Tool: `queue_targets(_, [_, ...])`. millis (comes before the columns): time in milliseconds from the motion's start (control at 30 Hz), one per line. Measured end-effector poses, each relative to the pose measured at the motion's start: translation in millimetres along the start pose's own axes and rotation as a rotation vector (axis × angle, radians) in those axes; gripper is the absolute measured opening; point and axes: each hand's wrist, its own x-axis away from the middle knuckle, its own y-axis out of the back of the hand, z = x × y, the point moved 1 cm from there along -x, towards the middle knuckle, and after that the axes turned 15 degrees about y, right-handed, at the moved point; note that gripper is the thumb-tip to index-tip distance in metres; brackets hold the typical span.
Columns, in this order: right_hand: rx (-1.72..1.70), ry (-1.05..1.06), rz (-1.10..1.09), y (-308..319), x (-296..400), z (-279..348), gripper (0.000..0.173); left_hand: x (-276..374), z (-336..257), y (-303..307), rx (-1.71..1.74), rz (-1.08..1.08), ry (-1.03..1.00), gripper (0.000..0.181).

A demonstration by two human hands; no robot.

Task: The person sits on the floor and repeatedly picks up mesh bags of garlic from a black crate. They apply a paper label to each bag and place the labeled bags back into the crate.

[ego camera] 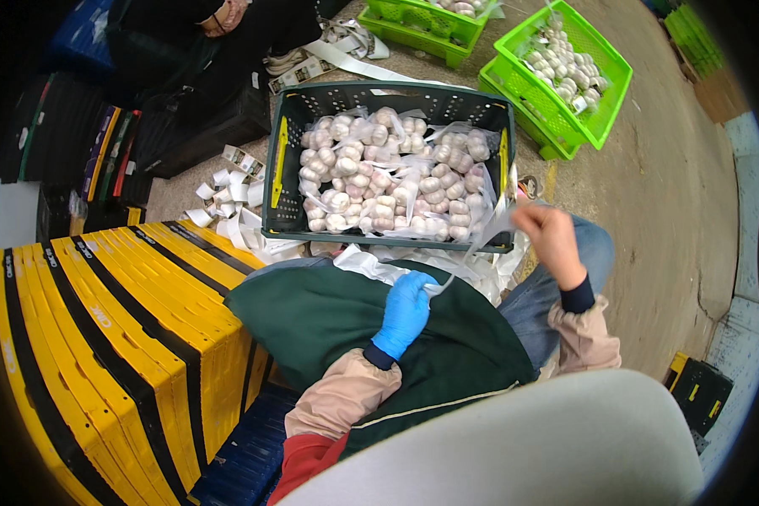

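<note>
My left hand (403,315), in a blue glove, is closed on a white plastic strip (441,286) over the dark green apron (316,316) on my lap. My right hand (546,240), bare and slightly blurred, is raised beside the near right corner of a dark green crate (392,239). Translucent plastic stretches from near its fingertips towards the left hand; the exact grip of the right fingers is unclear. Inside the crate lie many garlic bulbs (382,209) in clear net or film bags. More white plastic hangs at the crate's near edge.
Yellow folded crates (133,303) are stacked at left. White label strips (234,196) lie on the floor left of and behind the crate. Green baskets (598,38) with bagged garlic stand at the back right. Another person's hand (226,18) shows at top left.
</note>
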Motion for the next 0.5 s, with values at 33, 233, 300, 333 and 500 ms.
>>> queue_targets(33, [-0.009, -0.076, -0.072, -4.5, -26.2, 2.4, 0.021, -3.2, 0.9, 1.9, -0.147, -0.058, -0.134, 0.019])
queue_targets(233, [-1.050, -0.783, 0.472, -206.3, -114.2, -71.8, 0.076, -19.6, 0.0, -18.1, -0.203, -0.047, -0.027, 0.019])
queue_targets(300, [-1.031, -0.921, 0.490, -272.8, -111.7, -93.4, 0.087, -25.1, -6.7, -19.0, -0.081, -0.026, 0.127, 0.019])
queue_targets(333, [-1.024, -1.013, 0.390, -304.6, -107.7, -101.2, 0.087, -27.6, -8.0, -21.3, 0.014, -0.035, 0.172, 0.023])
queue_targets(500, [-1.114, -1.012, -0.194, -367.9, -87.8, -120.0, 0.080, -35.0, 13.0, -24.5, 0.194, -0.021, 0.150, 0.047])
